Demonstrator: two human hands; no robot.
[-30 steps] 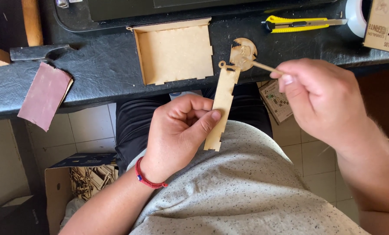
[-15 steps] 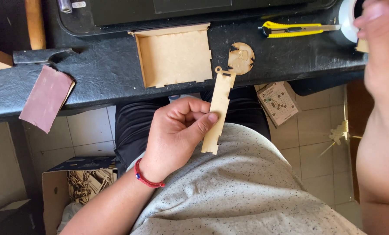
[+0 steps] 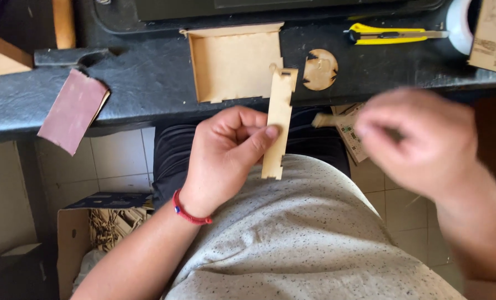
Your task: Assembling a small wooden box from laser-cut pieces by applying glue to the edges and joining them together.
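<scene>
Above lap, left hand pinches wooden strip; right hand blurred w/ thin stick, grip unclear.

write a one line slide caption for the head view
Left hand pinches a notched wooden strip upright over the lap, blurred right hand beside it, open wooden tray on the dark bench.

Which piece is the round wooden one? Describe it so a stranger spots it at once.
Start at the dark worktop along the top. Right of the shallow open wooden tray and left of the yellow utility knife lies the round wooden disc. It is the only circular piece, with small notches cut into it.
</scene>
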